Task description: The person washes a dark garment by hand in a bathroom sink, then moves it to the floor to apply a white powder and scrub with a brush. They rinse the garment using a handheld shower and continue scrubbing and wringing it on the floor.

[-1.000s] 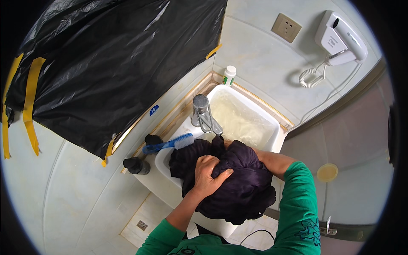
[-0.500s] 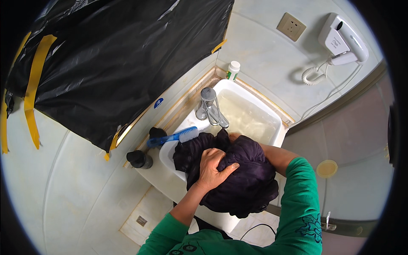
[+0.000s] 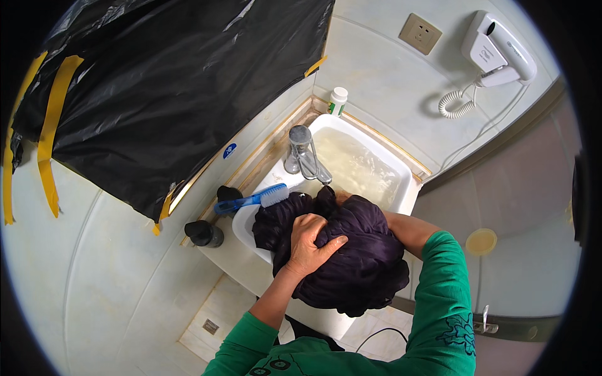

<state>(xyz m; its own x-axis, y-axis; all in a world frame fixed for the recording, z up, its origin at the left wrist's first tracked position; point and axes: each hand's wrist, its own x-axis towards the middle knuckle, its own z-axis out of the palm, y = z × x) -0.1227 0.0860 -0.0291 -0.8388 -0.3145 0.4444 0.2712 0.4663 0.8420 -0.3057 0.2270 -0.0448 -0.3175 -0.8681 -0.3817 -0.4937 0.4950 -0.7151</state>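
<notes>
A large bundle of wet-looking dark purple cloth (image 3: 357, 257) lies bunched over the near side of the white washbasin (image 3: 411, 182). My left hand (image 3: 308, 245) grips it from above, thumb apart from the fingers and pressed into the folds. Behind the bundle passes my right forearm. Only a small patch of my right hand (image 3: 342, 197) shows at the far edge of the cloth; its fingers are hidden. Cloudy water (image 3: 357, 164) fills the basin. The metal tap (image 3: 302, 150) stands at the basin's left, its spout close to the cloth.
A blue scrubbing brush (image 3: 251, 199) lies across the basin's left corner. Beside it stand dark bottles (image 3: 204, 234). A white bottle (image 3: 338, 101) is at the back corner. On the wall hang a white hair dryer (image 3: 500, 50) and a socket (image 3: 420, 34). Black plastic sheeting (image 3: 182, 94) covers the left wall.
The whole view has shifted slightly. Both hands and the cloth keep nearly the same pose. The water surface looks more rippled than before.
</notes>
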